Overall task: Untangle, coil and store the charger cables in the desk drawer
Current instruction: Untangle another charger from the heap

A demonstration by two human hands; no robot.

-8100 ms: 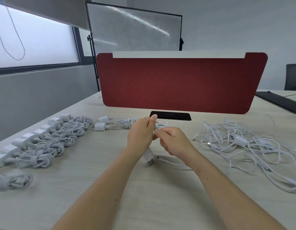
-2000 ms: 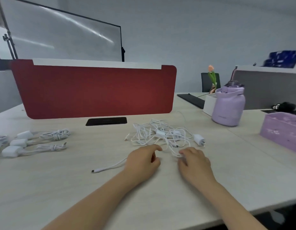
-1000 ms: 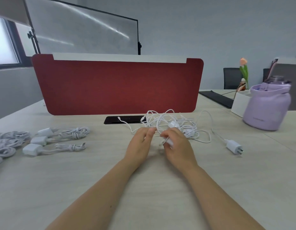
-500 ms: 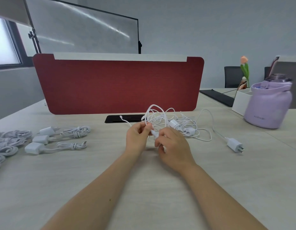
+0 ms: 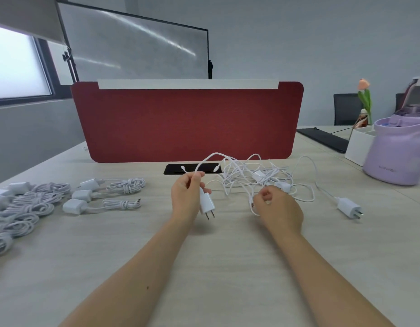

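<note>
My left hand (image 5: 185,197) grips a white charger plug (image 5: 207,202) with its prongs pointing down and toward me; its cable arcs up from my fist to the tangle. My right hand (image 5: 278,208) pinches a white cable strand at the near edge of the tangled pile of white cables (image 5: 256,178) on the desk. A loose white plug (image 5: 348,207) lies to the right of the pile. Several coiled chargers (image 5: 105,192) lie in rows on the left of the desk.
A red felt divider (image 5: 187,121) stands across the back of the desk, with a black cable slot (image 5: 173,169) at its foot. On the right stand a purple container (image 5: 397,152) and a white box (image 5: 357,147).
My hands have drawn apart. The left one has pulled a plug out of the tangle toward the left; the right one has moved right, holding a strand.
</note>
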